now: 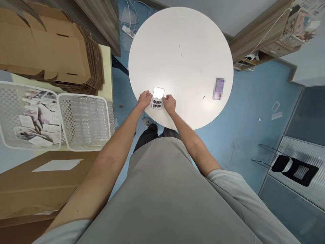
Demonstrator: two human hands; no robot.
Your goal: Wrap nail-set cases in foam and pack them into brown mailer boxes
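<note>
Near the rim of the round white surface (183,73), a person's left hand (145,99) and right hand (169,103) bracket an open case (157,97) of small dark pieces (157,104), though I cannot tell from here whether either grip is clenched.

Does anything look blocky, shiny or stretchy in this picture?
In the head view, the purple thing is pixelated into squares, hiding its details; in the head view, the small raised lid looks glaring white, and the round table has a soft sheen; in the head view, the gray shirt looks stretched, probably from a wide lens.
</note>
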